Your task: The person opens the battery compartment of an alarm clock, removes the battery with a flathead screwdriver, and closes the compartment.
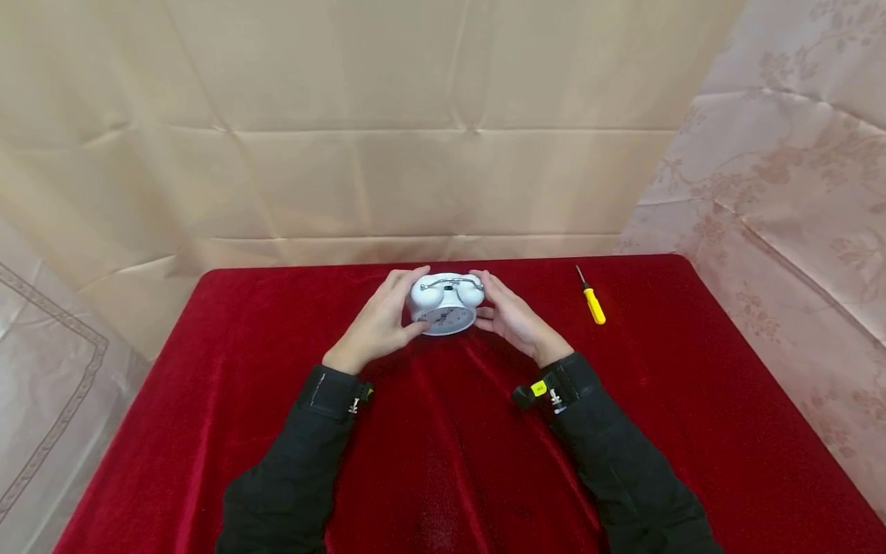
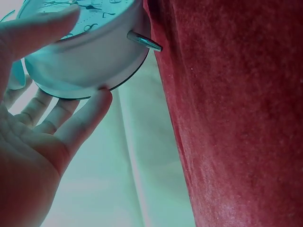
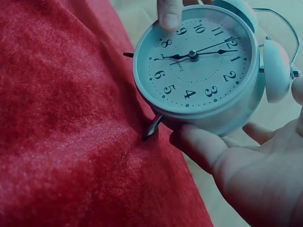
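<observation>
A white twin-bell alarm clock (image 1: 448, 304) is between both hands over the red cloth, its dial tilted up toward me and its bells toward the back. My left hand (image 1: 381, 319) grips its left side; in the left wrist view the thumb (image 2: 42, 30) lies over the dial and the fingers are behind the case. My right hand (image 1: 514, 317) holds the other side. In the right wrist view its fingers (image 3: 201, 144) touch the side of the case, and one digit is by a bell (image 3: 277, 71). Whether the metal feet rest on the cloth I cannot tell.
A screwdriver (image 1: 593, 304) with a yellow handle lies on the red-covered table (image 1: 443, 446), to the right of the clock. A beige curtain (image 1: 346, 169) hangs behind the table. Patterned pale fabric (image 1: 796, 192) is on the right side.
</observation>
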`<act>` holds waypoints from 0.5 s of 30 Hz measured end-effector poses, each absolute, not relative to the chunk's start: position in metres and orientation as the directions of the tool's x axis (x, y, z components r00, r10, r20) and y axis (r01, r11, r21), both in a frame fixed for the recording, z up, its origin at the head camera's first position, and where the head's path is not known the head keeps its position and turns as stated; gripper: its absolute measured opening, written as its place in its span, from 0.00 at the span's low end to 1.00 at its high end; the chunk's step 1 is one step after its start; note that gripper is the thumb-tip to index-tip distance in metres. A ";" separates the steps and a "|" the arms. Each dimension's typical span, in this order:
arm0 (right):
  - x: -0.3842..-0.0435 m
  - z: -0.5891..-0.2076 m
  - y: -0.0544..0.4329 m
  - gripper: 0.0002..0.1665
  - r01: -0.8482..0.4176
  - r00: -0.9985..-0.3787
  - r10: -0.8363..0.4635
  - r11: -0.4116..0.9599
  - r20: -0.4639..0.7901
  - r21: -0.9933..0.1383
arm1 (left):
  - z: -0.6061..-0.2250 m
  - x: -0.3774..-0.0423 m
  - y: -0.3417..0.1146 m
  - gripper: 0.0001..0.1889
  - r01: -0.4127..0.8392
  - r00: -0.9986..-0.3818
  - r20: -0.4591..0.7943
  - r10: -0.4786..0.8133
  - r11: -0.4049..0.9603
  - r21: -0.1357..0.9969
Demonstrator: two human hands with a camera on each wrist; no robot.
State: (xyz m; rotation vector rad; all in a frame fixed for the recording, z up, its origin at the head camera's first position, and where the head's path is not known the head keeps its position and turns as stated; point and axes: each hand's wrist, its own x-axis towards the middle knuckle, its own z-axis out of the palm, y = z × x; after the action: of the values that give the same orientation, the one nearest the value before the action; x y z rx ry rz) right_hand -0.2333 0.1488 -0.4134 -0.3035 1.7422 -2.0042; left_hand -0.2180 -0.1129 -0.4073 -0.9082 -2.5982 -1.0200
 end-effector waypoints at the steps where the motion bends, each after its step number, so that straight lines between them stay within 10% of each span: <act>1: -0.233 -0.413 0.149 0.39 0.195 -0.867 -0.480 -0.083 -0.133 -0.977 | -0.407 -0.218 -0.113 0.47 0.622 -0.783 0.402 0.476 0.564 0.543; 15: -0.234 -0.410 0.154 0.38 0.176 -0.889 -0.439 -0.076 -0.126 -0.981 | -0.406 -0.216 -0.113 0.41 0.635 -0.765 0.398 0.507 0.488 0.599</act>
State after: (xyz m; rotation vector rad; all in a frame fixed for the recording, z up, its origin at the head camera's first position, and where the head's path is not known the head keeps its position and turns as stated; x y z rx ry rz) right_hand -0.2339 0.1539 -0.4098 -0.2828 1.7937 -2.0178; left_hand -0.2155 -0.1132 -0.4061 -0.9927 -2.5615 -1.1378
